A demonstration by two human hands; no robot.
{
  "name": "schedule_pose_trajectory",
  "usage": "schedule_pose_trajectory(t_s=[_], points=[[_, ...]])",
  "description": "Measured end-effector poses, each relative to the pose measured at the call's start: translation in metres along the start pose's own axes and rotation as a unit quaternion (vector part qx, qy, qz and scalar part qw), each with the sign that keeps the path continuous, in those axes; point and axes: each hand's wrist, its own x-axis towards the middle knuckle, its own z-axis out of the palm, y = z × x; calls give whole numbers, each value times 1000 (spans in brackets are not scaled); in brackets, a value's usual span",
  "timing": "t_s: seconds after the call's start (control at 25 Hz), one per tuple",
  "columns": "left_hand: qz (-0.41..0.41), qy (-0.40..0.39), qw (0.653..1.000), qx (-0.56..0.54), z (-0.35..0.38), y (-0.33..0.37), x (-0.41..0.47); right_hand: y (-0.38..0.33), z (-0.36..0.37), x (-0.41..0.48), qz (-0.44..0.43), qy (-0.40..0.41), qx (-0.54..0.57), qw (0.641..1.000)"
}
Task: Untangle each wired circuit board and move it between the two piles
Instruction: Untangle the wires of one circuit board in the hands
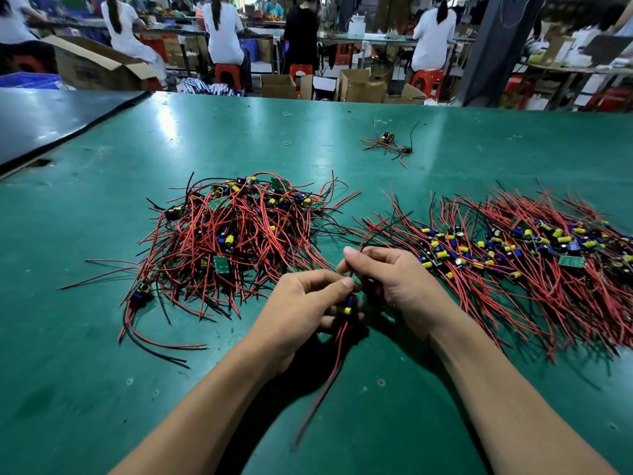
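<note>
On the green table [85,389] lie two piles of small circuit boards with red and black wires. The tangled pile [236,234] is left of centre; the spread-out pile [531,258] is on the right. Between them, near the front, my left hand [305,310] holds one wired circuit board [348,307] with a yellow and a blue capacitor, its red and black wires hanging toward me. My right hand [394,279] pinches a red wire of that board just above my left thumb.
A small separate bunch of wired boards [388,144] lies farther back, with a yellow rubber band [287,143] to its left. A dark second tabletop [51,121] adjoins at the far left. Behind the table, several people sit on red stools among cardboard boxes.
</note>
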Motion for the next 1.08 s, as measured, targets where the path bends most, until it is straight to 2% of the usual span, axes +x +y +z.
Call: schedule_pose_trajectory(t_s=[0.16, 0.28, 0.44, 0.52, 0.68, 0.76, 0.92, 1.0, 1.08], points=[[0, 0, 1000, -16, -2, 1, -1, 4, 1, -1, 28, -39, 19, 999], [-1, -6, 1000, -2, -3, 2, -2, 4, 3, 0, 27, -49, -29, 998], [-6, -22, 1000, 19, -2, 3, -3, 1, -2, 5, -28, 68, -128, 989], [-6, -33, 999, 30, -2, 3, -4, 2, -7, 7, -51, 118, -143, 981], [4, -42, 996, 80, -2, 4, -4, 2, -11, 10, -61, 157, -58, 984], [7, -39, 995, 94, -2, 3, -4, 0, -11, 12, -24, 156, -12, 987], [4, -55, 993, 104, -3, 4, -5, -8, -18, 10, 87, 61, 167, 980], [-1, -58, 993, 107, -3, 3, -5, -10, -20, 9, 99, 31, 189, 977], [-3, -46, 993, 105, -2, 1, -4, -9, -19, 9, 93, 42, 159, 982]])
